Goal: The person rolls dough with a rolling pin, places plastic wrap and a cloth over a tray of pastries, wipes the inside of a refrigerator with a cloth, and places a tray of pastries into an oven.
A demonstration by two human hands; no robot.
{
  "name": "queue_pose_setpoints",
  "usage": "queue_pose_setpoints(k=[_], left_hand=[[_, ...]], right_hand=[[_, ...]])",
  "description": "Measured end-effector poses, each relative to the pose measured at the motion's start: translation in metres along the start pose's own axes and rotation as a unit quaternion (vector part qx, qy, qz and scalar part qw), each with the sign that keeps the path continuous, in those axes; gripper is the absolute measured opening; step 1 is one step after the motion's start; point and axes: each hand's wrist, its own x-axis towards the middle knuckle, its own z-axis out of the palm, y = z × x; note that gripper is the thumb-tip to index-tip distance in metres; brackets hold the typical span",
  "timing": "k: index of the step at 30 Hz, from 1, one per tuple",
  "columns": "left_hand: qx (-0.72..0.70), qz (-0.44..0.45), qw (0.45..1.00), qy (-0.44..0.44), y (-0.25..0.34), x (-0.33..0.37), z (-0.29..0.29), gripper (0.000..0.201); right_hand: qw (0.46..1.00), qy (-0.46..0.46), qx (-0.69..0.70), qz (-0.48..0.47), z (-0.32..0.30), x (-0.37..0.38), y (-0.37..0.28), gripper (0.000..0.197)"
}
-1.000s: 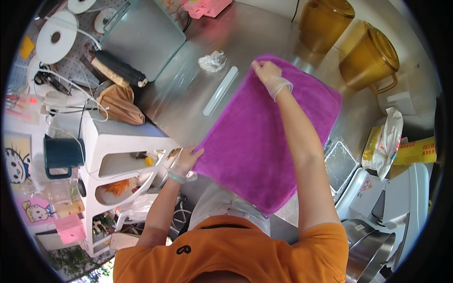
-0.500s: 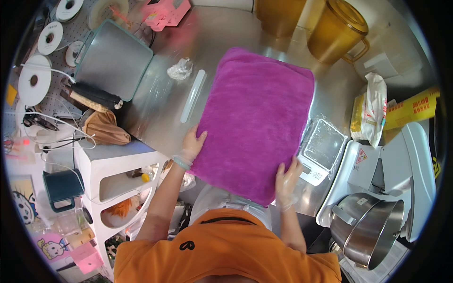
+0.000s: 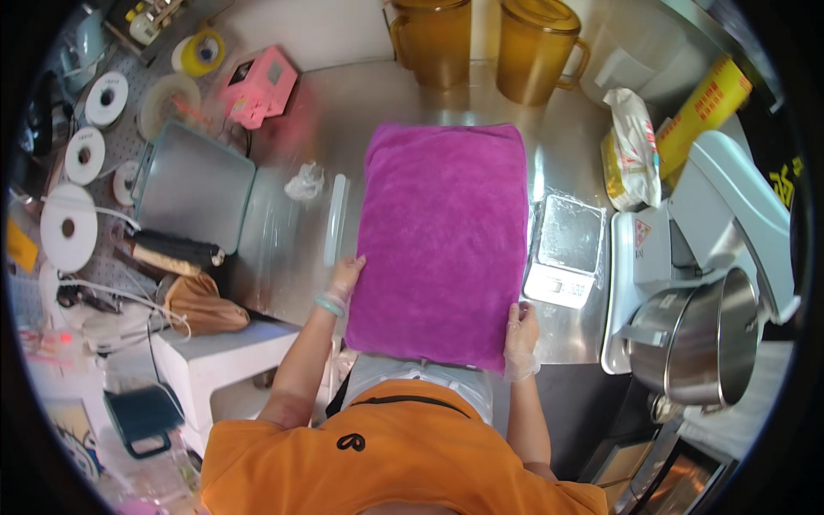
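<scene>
A purple towel [image 3: 438,240], soft and roughly rectangular, lies spread in front of me with its near edge at my waist. My left hand [image 3: 346,279], in a clear glove with a pale bangle at the wrist, grips its left edge near the lower corner. On the opposite side my right hand [image 3: 521,333], also in a clear glove, closes on the towel's right edge near the other lower corner. Fingers of both hands are partly hidden at the edges. What lies beneath the towel, if anything, is hidden.
Right of the towel sits a plastic-wrapped kitchen scale [image 3: 565,251], then a stand mixer with a steel bowl [image 3: 691,343]. Amber pitchers [image 3: 539,53] stand at the back. Left are a clear strip [image 3: 336,219], crumpled plastic [image 3: 305,182], a pink device [image 3: 260,87] and a green-rimmed tray [image 3: 197,184].
The towel has turned straighter and its far end has come nearer me. Both hands stay on its side edges; my left has come slightly lower in view. The whole view has shifted.
</scene>
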Motion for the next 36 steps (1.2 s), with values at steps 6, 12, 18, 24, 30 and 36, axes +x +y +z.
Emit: queue_pose_setpoints(k=[6, 12, 18, 24, 30, 36], left_hand=[[-0.069, -0.006, 0.993, -0.096, -0.006, 0.008, -0.004, 0.041], [-0.152, 0.021, 0.96, -0.232, 0.055, -0.036, -0.015, 0.038], [-0.222, 0.002, 0.95, -0.217, 0.045, -0.032, -0.027, 0.037], [-0.265, -0.079, 0.925, -0.261, 0.043, -0.035, -0.059, 0.038], [-0.337, -0.08, 0.856, -0.383, 0.066, -0.065, -0.054, 0.03], [-0.34, -0.041, 0.861, -0.376, 0.016, -0.067, -0.056, 0.004]], right_hand=[[0.996, 0.006, 0.054, 0.072, 0.018, 0.005, -0.011, 0.049], [0.992, 0.039, 0.09, 0.075, 0.004, -0.009, -0.031, 0.062], [0.993, 0.066, 0.074, 0.067, 0.001, -0.035, -0.06, 0.061], [0.976, 0.145, 0.124, 0.104, -0.015, -0.096, -0.069, 0.057], [0.943, 0.184, 0.253, 0.114, -0.061, -0.15, -0.077, 0.052], [0.949, 0.226, 0.202, 0.083, -0.113, -0.224, -0.087, 0.058]])
